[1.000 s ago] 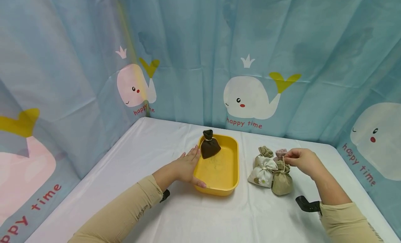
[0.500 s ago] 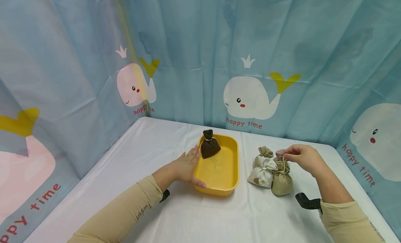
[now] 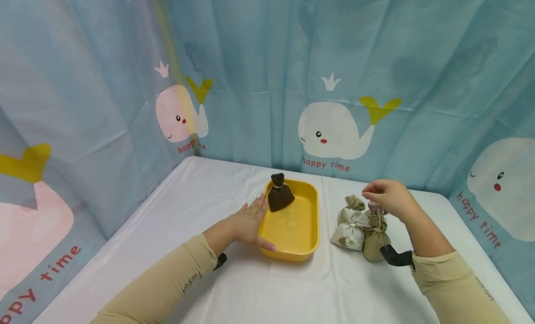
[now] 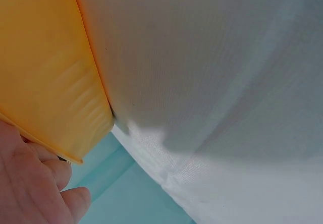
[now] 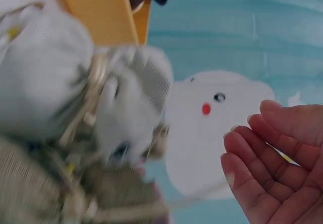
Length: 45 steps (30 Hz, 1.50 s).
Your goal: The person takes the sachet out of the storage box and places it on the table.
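Draped in white cloth, the counter (image 3: 200,194), backed by a blue whale curtain (image 3: 267,73). On it, a yellow tub (image 3: 311,231) holding a dark brown pouch (image 3: 279,194) at its far end. Flat against the tub's left rim, the left hand (image 3: 246,222), fingers straight. Just right of the tub, a cluster of pale tied pouches (image 3: 363,224). Above them, the right hand (image 3: 386,196), fingers loosely curled, gripping nothing.

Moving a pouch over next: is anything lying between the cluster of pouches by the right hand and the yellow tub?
Nothing visible. Bare white tablecloth separates the pouches from the yellow tub. Inside, a brown pouch sits at the far end; the near part is free. The left hand rests on the tub's opposite side.
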Available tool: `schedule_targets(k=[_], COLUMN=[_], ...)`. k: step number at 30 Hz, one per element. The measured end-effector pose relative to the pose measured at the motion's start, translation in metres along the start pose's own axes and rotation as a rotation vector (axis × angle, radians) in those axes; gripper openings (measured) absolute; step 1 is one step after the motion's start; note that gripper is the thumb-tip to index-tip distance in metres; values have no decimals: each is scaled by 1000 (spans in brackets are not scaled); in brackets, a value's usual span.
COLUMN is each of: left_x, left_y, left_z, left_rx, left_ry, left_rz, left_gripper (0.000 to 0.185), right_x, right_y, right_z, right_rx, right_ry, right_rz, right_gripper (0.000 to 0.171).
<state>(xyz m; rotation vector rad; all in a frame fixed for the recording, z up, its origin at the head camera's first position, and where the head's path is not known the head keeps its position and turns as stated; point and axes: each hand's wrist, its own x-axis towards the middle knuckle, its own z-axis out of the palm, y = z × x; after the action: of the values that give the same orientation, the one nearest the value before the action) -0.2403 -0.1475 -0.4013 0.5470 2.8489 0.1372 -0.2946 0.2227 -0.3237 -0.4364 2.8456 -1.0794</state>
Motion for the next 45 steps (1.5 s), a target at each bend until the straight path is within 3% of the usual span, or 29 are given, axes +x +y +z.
schedule_targets(k=[12,30,40,45], left_x=[1,5,10,8], left_y=[-1,-1,-1,-2], left_z=[3,4,5,4], left_rx=[0,3,5,6], left_ry=[2,-5,-10,5], left_rz=[-3,-11,-5,-9], left_gripper=[141,138,140,141], right_x=[30,86,106,114], right_y=[-43,-75,-85,-90], right_z=[37,100,128,141], right_rx=[9,192,250,251], right_ry=[-11,-32,5,4], right_rz=[-95,-43,3,-1], right_gripper=[18,12,13,25])
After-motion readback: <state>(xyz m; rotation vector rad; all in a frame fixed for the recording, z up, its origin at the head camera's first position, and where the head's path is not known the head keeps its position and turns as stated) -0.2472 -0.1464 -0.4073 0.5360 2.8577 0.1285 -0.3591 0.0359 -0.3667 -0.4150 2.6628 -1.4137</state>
